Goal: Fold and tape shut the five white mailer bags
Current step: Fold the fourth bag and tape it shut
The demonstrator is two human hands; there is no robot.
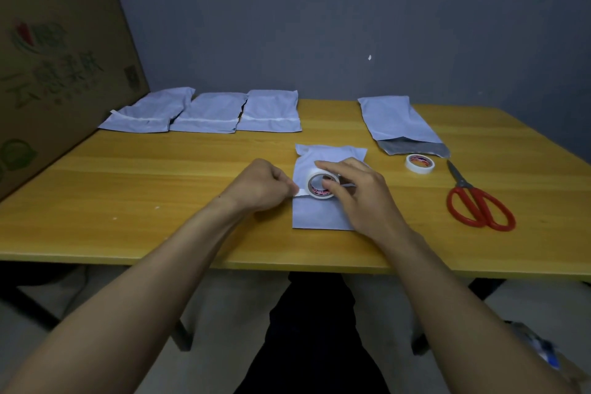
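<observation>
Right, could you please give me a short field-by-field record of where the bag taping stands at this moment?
left hand: pinches the free end pulled from the tape roll
right hand: holds that roll on the bag in work
bag in work: folded, flat on the table under both hands
done: three taped bags in a row, far left
to do: one open bag, far right, grey flap unfolded
idle: spare roll and red scissors, near the open bag
other: cardboard box at the table's left

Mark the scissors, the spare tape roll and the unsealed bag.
scissors (462,183): head view, at the pivot.
spare tape roll (419,169): head view, white outer wall.
unsealed bag (398,120): head view, white body.
</observation>
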